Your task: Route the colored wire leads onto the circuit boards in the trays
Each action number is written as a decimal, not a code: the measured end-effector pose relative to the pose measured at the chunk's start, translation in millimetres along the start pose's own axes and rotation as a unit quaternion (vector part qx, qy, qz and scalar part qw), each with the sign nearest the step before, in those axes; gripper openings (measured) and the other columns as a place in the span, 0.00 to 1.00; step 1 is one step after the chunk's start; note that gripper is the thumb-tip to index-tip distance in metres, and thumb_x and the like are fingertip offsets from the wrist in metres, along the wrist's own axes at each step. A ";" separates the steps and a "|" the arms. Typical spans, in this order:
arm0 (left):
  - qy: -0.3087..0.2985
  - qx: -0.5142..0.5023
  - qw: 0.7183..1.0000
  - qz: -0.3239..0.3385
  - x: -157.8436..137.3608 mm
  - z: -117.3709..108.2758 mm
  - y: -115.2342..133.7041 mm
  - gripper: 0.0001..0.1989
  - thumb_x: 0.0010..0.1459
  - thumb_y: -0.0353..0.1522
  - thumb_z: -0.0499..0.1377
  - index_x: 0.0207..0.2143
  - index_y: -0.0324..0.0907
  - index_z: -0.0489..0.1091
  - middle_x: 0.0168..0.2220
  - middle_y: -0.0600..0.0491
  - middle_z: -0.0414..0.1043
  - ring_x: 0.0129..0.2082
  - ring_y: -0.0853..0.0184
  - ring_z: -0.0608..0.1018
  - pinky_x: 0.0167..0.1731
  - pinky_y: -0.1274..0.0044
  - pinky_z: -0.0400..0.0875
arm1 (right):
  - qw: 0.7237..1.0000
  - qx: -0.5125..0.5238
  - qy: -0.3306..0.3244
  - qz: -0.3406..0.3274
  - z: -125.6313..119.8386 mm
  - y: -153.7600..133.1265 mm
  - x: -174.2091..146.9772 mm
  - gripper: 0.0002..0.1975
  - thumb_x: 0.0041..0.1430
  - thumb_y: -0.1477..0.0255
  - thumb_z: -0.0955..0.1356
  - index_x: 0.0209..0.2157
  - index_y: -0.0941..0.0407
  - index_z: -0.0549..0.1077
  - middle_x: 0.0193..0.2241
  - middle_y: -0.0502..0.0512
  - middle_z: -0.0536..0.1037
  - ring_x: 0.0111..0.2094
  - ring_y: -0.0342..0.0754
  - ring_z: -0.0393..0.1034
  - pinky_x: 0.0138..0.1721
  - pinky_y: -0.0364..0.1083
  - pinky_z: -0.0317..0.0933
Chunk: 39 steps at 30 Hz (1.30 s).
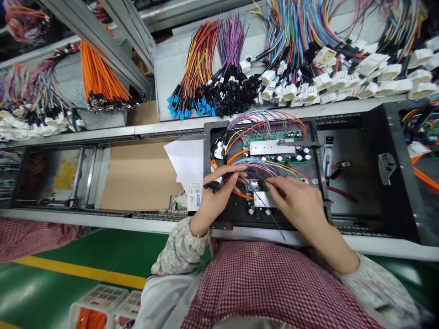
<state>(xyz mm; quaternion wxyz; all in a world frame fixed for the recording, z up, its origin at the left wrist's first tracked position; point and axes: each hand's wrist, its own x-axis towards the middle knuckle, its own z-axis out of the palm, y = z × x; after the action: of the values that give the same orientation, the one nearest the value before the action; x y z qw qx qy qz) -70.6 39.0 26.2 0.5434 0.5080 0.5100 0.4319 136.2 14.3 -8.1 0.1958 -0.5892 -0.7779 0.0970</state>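
Observation:
My left hand (221, 187) is closed around a thin wire bundle with a black connector (213, 185) sticking out beside the thumb. Its fingers reach over the lower circuit board (254, 185). My right hand (295, 196) pinches a dark wire (261, 179) at that same board, and a loose dark wire (270, 212) slants down between the hands. Both boards lie in a black housing (226, 217). The upper circuit board (274, 147) carries a metal bar, with multicoloured wires (264, 116) arching over it. Orange cables (236, 157) run along the left side.
Bundles of wires with blue connectors (192, 106), black connectors (236, 91) and white connectors (329, 82) lie on the shelf behind. Left of the housing are white paper (188, 157) and brown cardboard (137, 176). Another black housing (370, 201) stands to the right.

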 end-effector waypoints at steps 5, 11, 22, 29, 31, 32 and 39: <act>0.004 0.007 1.000 -0.005 0.8 0.6 0.6 0.08 0.65 0.34 0.60 0.42 0.42 0.78 0.37 0.50 0.82 0.32 0.70 0.83 0.28 0.80 0.81 | 1.000 0.008 0.003 0.006 1.8 -0.6 -1.5 0.15 0.68 0.66 0.63 0.38 0.55 0.80 0.26 0.53 0.79 0.27 0.47 0.73 0.28 0.45 0.55; 0.004 -0.001 1.000 0.001 1.4 1.7 0.9 0.07 0.65 0.32 0.59 0.41 0.43 0.78 0.36 0.51 0.81 0.33 0.70 0.83 0.27 0.82 0.80 | 1.000 -0.007 -0.005 -0.006 3.6 -1.4 2.3 0.15 0.68 0.66 0.63 0.37 0.54 0.81 0.25 0.52 0.78 0.26 0.47 0.72 0.28 0.45 0.54; -0.003 -0.014 1.000 0.008 2.7 1.0 -1.7 0.07 0.64 0.34 0.61 0.41 0.42 0.78 0.36 0.51 0.81 0.33 0.69 0.83 0.25 0.82 0.78 | 0.997 -0.013 -0.050 -0.060 2.8 -2.1 7.5 0.16 0.68 0.70 0.61 0.32 0.55 0.78 0.23 0.53 0.76 0.28 0.46 0.70 0.28 0.44 0.52; -0.004 -0.001 1.000 -0.001 1.8 0.5 -4.0 0.09 0.65 0.36 0.60 0.41 0.42 0.77 0.36 0.50 0.81 0.32 0.68 0.83 0.25 0.81 0.77 | 0.999 0.032 0.000 -0.001 -16.6 -15.0 -6.0 0.16 0.69 0.62 0.63 0.45 0.54 0.78 0.27 0.51 0.81 0.26 0.45 0.73 0.28 0.44 0.55; -0.016 0.006 1.000 0.002 2.5 -1.8 -4.7 0.09 0.66 0.36 0.59 0.43 0.43 0.76 0.36 0.50 0.81 0.32 0.68 0.83 0.25 0.81 0.76 | 0.999 0.019 -0.048 -0.017 -24.4 -19.3 -14.3 0.16 0.69 0.62 0.61 0.39 0.53 0.78 0.23 0.50 0.79 0.22 0.45 0.71 0.25 0.44 0.50; -0.022 0.023 0.999 0.012 2.9 -3.9 -4.5 0.09 0.66 0.35 0.58 0.43 0.43 0.76 0.37 0.50 0.80 0.32 0.68 0.82 0.26 0.80 0.76 | 0.997 0.010 -0.072 -0.029 -28.6 -19.0 -18.3 0.18 0.70 0.62 0.60 0.36 0.53 0.79 0.22 0.50 0.79 0.20 0.45 0.69 0.23 0.45 0.48; -0.137 0.355 0.897 0.223 3.6 -27.6 -1.4 0.23 0.62 0.22 0.53 0.57 0.45 0.68 0.46 0.46 0.68 0.48 0.59 0.74 0.45 0.66 0.74 | 0.984 -0.055 0.078 0.153 -51.7 25.6 -31.8 0.22 0.68 0.55 0.61 0.30 0.54 0.78 0.21 0.54 0.78 0.19 0.46 0.69 0.22 0.44 0.52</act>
<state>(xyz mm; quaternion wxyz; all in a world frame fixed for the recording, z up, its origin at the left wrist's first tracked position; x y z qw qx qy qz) -97.7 45.5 25.4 0.2805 0.8218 0.4233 0.2586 187.6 -12.8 22.8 0.2060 -0.7169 -0.6650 0.0369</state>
